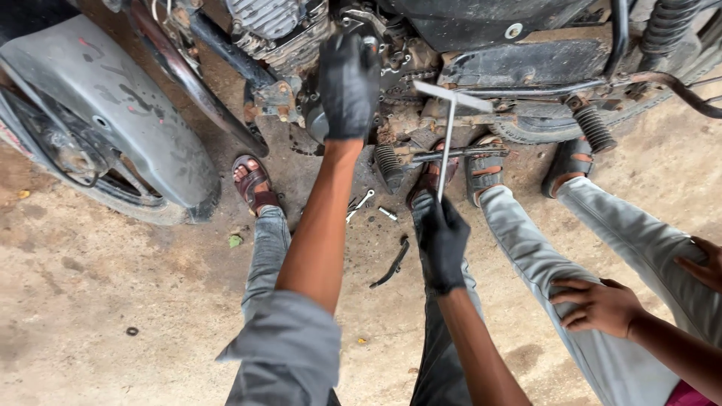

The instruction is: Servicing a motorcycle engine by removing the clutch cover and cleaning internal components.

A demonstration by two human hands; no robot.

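My left hand [348, 86], in a black glove, reaches up and rests against the dirty engine side [395, 60] of a motorcycle, fingers closed over a part there. My right hand [442, 240], also in a black glove, grips the lower end of a long metal T-handle wrench [447, 146], whose crossbar lies up near the chain area. My knees and sandalled feet are below the arms.
The front wheel and grey mudguard [135, 120] fill the left. Small wrenches and a bolt [367, 204] and a curved black lever [392, 265] lie on the dirt floor. Another person squats at right, hands on knees [598, 304], sandalled feet by the footrest [594, 128].
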